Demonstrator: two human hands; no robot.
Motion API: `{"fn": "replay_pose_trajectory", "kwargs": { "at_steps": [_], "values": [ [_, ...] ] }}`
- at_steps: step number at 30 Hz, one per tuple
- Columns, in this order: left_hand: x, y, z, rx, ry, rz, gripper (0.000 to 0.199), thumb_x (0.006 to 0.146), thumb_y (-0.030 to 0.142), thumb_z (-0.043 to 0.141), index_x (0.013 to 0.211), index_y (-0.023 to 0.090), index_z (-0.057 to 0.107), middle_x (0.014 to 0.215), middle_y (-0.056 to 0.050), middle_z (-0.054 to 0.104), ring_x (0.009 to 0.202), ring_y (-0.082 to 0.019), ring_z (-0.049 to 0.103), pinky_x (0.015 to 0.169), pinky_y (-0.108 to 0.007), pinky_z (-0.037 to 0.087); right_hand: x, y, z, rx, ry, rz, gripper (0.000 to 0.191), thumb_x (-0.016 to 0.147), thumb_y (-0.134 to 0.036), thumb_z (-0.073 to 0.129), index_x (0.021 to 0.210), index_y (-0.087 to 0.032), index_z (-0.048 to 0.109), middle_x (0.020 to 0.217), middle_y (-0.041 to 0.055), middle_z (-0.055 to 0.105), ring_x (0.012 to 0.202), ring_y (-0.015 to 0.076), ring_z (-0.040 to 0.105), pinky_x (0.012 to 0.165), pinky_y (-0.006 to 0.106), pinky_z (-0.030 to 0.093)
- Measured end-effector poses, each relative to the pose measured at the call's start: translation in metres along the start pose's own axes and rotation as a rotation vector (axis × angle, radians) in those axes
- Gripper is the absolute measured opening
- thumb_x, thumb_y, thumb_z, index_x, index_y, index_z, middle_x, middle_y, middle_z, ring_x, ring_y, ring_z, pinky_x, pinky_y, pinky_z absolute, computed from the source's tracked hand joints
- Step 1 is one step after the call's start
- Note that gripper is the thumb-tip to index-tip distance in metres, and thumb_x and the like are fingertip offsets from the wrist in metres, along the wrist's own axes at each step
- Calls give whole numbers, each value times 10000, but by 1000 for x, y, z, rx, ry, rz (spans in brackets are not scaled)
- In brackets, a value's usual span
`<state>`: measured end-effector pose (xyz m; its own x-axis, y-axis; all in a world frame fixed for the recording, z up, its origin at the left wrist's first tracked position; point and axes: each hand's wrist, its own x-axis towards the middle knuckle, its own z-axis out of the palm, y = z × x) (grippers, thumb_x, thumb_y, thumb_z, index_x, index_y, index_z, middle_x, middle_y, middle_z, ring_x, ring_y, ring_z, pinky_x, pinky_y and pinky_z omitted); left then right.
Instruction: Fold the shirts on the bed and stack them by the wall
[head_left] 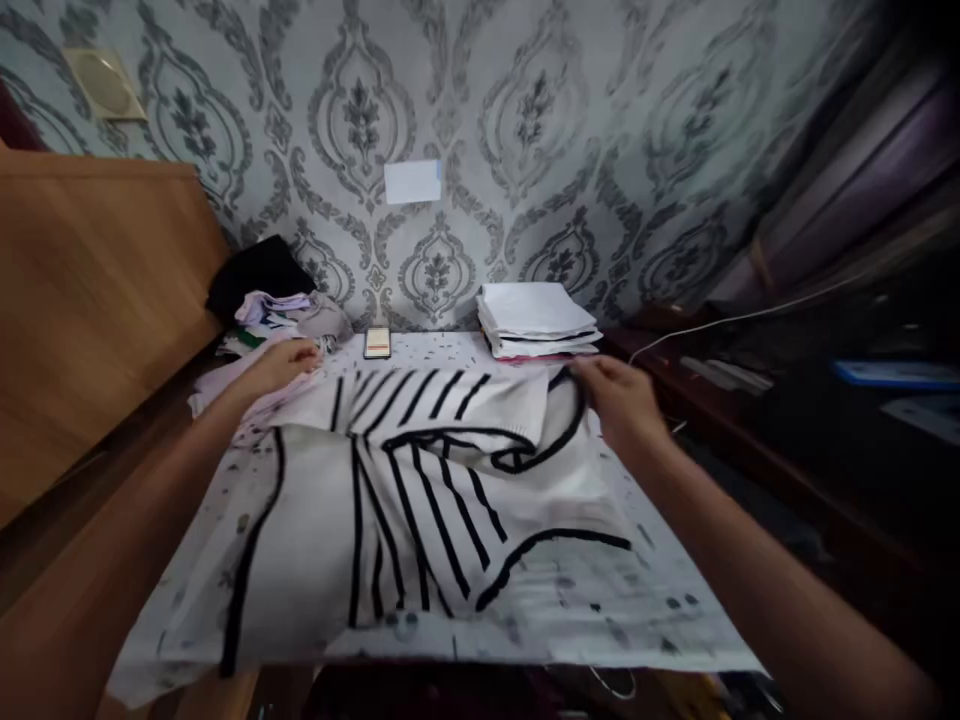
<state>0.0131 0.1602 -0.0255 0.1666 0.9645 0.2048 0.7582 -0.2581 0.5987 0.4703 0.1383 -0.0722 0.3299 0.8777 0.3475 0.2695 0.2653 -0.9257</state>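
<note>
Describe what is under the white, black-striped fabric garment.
White, dark-patterned cloth shows around the garment and presumably runs beneath it; anything else under there is covered.

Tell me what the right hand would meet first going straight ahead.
Past the striped garment it holds, the right hand would likely meet the paper stack, though depth is unclear.
</note>
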Motion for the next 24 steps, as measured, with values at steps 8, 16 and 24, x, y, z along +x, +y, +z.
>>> {"fn": "replay_pose_trajectory", "kwargs": {
  "at_steps": [8, 16, 24],
  "values": [
    [-56, -34, 61, 223, -404, 149, 376, 869, 485, 470, 1076, 213, 626, 1116, -72, 679, 1021, -240, 618, 873, -325, 486, -46, 50, 2, -608, -727, -264, 315, 863, -431, 597, 1095, -239, 688, 1091, 84, 644, 898, 221, 646, 762, 342, 541],
    [-64, -52, 83, 596, -261, 44, 299, 863, 223, 380, 1032, 216, 627, 1193, -107, 636, 1159, -286, 567, 908, -401, 482, -55, 48, 20, -921, -896, -277, 231, 854, -124, 491, 962, -203, 679, 1087, 94, 651, 998, 235, 634, 844, 332, 492],
    [-14, -67, 40, -59, -148, -118, 262, 726, 440, 539, 802, 196, 596, 752, -18, 626, 722, -194, 592, 599, -289, 493, 12, 65, 16, -652, -657, -205, 158, 792, -268, 620, 867, -265, 760, 804, 17, 716, 715, 199, 656, 706, 302, 504]
  ]
}}
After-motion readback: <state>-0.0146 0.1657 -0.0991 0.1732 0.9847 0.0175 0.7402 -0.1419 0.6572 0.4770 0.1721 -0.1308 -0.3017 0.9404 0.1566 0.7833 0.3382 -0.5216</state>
